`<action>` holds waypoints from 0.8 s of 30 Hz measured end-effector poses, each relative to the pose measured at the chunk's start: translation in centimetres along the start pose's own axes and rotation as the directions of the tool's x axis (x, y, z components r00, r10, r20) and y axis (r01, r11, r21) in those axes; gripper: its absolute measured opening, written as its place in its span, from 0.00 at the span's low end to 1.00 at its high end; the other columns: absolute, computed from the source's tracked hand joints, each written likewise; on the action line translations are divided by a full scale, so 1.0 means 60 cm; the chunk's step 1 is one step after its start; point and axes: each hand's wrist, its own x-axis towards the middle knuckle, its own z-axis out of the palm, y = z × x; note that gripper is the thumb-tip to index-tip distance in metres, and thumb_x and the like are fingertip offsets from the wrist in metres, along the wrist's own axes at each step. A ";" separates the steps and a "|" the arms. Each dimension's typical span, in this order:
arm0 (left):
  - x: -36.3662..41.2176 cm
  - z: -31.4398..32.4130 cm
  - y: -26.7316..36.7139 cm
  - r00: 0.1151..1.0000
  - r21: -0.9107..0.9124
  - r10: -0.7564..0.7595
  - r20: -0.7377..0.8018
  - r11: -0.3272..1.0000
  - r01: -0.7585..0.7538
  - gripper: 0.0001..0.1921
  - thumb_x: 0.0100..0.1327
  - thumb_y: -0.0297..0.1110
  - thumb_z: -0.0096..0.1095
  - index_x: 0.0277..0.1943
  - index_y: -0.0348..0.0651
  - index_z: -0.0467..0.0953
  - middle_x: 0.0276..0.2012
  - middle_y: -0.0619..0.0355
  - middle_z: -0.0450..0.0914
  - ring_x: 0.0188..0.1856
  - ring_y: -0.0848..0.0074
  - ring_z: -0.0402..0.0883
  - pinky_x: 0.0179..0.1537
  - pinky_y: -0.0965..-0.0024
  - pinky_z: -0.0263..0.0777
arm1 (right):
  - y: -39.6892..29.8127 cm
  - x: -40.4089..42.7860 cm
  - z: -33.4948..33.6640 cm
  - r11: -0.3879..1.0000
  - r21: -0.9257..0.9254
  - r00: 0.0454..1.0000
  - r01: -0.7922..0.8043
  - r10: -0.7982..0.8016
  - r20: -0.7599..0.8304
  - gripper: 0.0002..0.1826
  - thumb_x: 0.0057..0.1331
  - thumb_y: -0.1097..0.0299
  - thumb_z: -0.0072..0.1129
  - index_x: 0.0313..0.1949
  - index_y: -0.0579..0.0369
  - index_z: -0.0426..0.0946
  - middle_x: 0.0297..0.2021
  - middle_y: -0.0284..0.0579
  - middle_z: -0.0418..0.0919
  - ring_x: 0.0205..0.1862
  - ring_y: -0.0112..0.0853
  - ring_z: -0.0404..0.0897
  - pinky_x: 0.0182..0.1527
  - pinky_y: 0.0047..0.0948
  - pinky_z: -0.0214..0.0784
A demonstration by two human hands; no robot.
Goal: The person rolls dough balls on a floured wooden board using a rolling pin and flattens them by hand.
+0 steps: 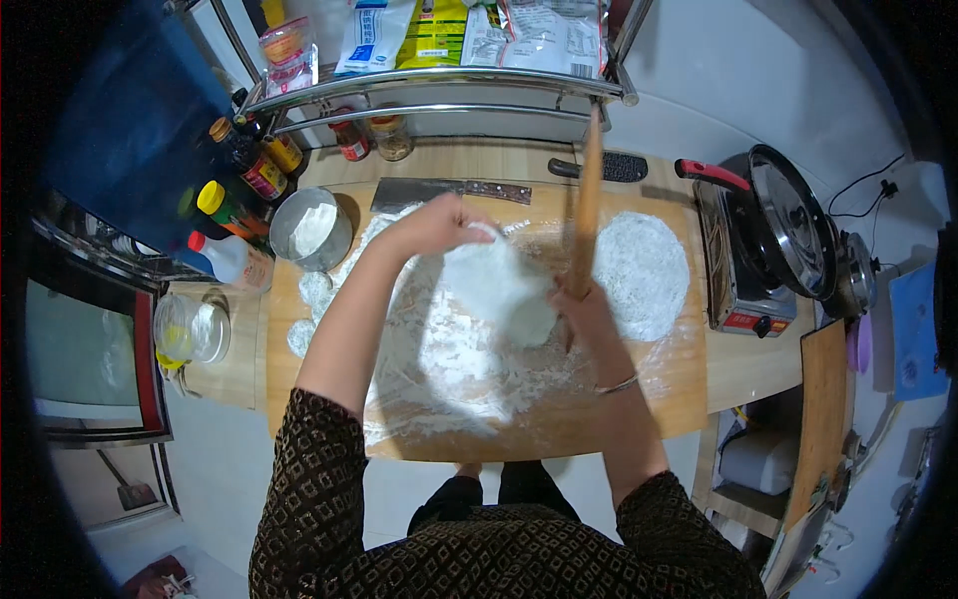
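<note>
A thin round of pale dough (490, 281), partly blurred, hangs above the floured wooden board (524, 442). My left hand (453, 224) pinches its upper edge. My right hand (584, 307) grips a wooden rolling pin (588, 202) that points up and away from me, just right of the dough. Another rolled round of speckled dough (641, 275) lies on the board's right side. Small dough pieces (301, 337) lie at the left, partly hidden by my left forearm. A cleaver (419, 196) rests near the board's far edge. Loose white flour (456, 367) covers the middle.
A metal pot of flour (310, 228), bottles (232, 258) and a plastic tub (209, 333) stand left. A black-handled tool (614, 167) lies behind the board. At the right, a lidded pan (793, 221) leans over a portable gas stove (752, 307). A metal rack (449, 75) holds food packets above.
</note>
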 end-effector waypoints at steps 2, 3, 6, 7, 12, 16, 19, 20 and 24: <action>0.031 -0.009 0.004 0.997 -0.091 -0.065 -0.036 0.994 0.062 0.09 0.60 0.32 0.61 0.42 0.39 0.80 0.31 0.62 0.80 0.33 0.84 0.74 0.36 0.77 0.69 | -0.043 0.022 -0.027 0.992 0.029 0.992 0.126 -0.127 0.007 0.08 0.54 0.75 0.60 0.30 0.55 0.69 0.24 0.31 0.68 0.26 0.19 0.68 0.28 0.23 0.63; 0.047 -0.009 0.006 0.998 -0.093 -0.062 -0.034 0.994 0.058 0.09 0.60 0.32 0.61 0.42 0.39 0.80 0.31 0.62 0.80 0.33 0.84 0.74 0.36 0.77 0.69 | -0.057 0.032 -0.042 0.976 0.000 0.976 0.220 -0.220 -0.005 0.08 0.54 0.75 0.60 0.30 0.55 0.68 0.24 0.30 0.67 0.26 0.19 0.67 0.28 0.23 0.62; 0.077 -0.001 -0.030 0.994 -0.183 -0.020 -0.111 0.983 0.000 0.10 0.59 0.32 0.61 0.42 0.40 0.80 0.29 0.61 0.80 0.33 0.83 0.73 0.37 0.76 0.69 | -0.052 0.068 -0.060 0.932 -0.086 0.935 0.353 -0.353 0.015 0.07 0.56 0.77 0.58 0.29 0.55 0.67 0.25 0.29 0.67 0.28 0.18 0.65 0.31 0.22 0.61; 0.078 0.013 -0.049 0.994 -0.187 -0.019 -0.104 0.982 0.000 0.10 0.59 0.32 0.61 0.42 0.40 0.80 0.29 0.61 0.80 0.33 0.83 0.73 0.37 0.76 0.69 | -0.041 0.077 -0.064 0.912 -0.144 0.922 0.384 -0.387 0.010 0.07 0.56 0.78 0.58 0.29 0.55 0.68 0.25 0.29 0.67 0.28 0.18 0.65 0.31 0.22 0.61; 0.017 0.112 -0.134 0.989 0.147 0.101 -0.112 0.986 -0.084 0.10 0.57 0.26 0.58 0.42 0.44 0.79 0.39 0.56 0.82 0.38 0.71 0.80 0.43 0.70 0.72 | 0.118 0.084 -0.047 0.773 -0.576 0.954 0.266 -0.296 0.043 0.12 0.55 0.71 0.57 0.40 0.57 0.74 0.30 0.46 0.77 0.33 0.35 0.75 0.36 0.33 0.66; -0.094 0.161 -0.195 0.984 0.401 0.143 -0.102 0.912 -0.091 0.11 0.56 0.28 0.57 0.43 0.47 0.78 0.47 0.59 0.78 0.50 0.68 0.75 0.55 0.65 0.65 | 0.169 0.005 0.005 0.671 -0.679 0.953 0.298 -0.256 0.164 0.12 0.52 0.73 0.55 0.38 0.56 0.74 0.31 0.52 0.76 0.36 0.50 0.74 0.37 0.39 0.66; -0.166 0.191 -0.197 0.992 0.552 0.113 -0.054 0.831 -0.065 0.13 0.57 0.29 0.54 0.45 0.50 0.78 0.54 0.65 0.74 0.61 0.75 0.65 0.64 0.66 0.54 | 0.154 -0.060 0.019 0.626 -0.671 0.915 0.397 -0.323 0.240 0.12 0.50 0.75 0.55 0.37 0.56 0.75 0.30 0.48 0.75 0.39 0.45 0.73 0.38 0.39 0.66; -0.185 0.206 -0.207 0.988 0.418 0.084 -0.128 0.908 -0.023 0.13 0.58 0.29 0.52 0.46 0.52 0.78 0.53 0.67 0.74 0.62 0.77 0.65 0.64 0.68 0.54 | 0.156 -0.074 0.022 0.648 -0.606 0.886 0.462 -0.354 0.298 0.13 0.50 0.75 0.56 0.38 0.55 0.75 0.32 0.47 0.76 0.41 0.44 0.72 0.41 0.37 0.66; -0.272 0.220 -0.179 0.974 0.409 0.150 -0.171 0.910 -0.068 0.18 0.52 0.23 0.60 0.47 0.48 0.76 0.56 0.61 0.72 0.60 0.68 0.68 0.63 0.60 0.54 | 0.132 -0.145 0.038 0.673 -0.523 0.844 0.523 -0.323 0.428 0.15 0.49 0.75 0.58 0.40 0.53 0.76 0.36 0.45 0.76 0.43 0.41 0.72 0.45 0.36 0.66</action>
